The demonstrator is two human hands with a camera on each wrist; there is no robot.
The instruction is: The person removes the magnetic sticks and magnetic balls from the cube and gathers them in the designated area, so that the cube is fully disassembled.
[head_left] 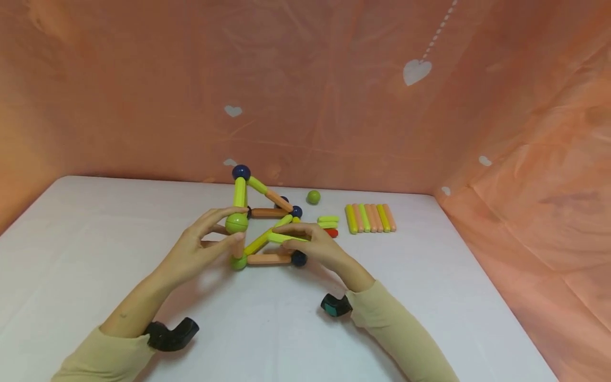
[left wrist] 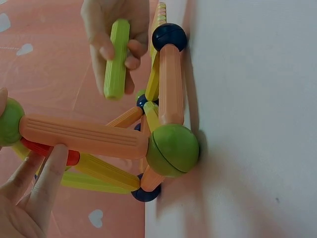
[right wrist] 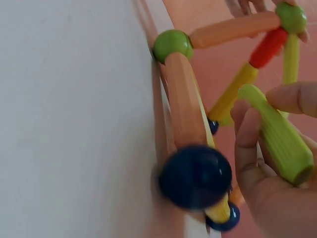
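Note:
A frame of coloured rods and balls stands on the table. At its near left corner, an orange upright rod (left wrist: 84,136) joins a lower green ball (left wrist: 173,150) to an upper green ball (head_left: 236,223). My left hand (head_left: 202,241) holds the upper ball, a finger over its top and the thumb by the upright. Between thumb and fingers, my right hand (head_left: 317,244) pinches a loose light-green rod (right wrist: 277,134). That rod is held just over the frame's base, near a dark blue ball (right wrist: 195,177). A red and a yellow rod (right wrist: 235,91) slope down from the upper ball.
Behind the right hand lie short green rods (head_left: 328,218) and a red rod (head_left: 331,232). Farther right is a row of several yellow, orange and green rods (head_left: 371,218). A loose green ball (head_left: 313,197) sits near the back edge, before a pink cloth (head_left: 334,106).

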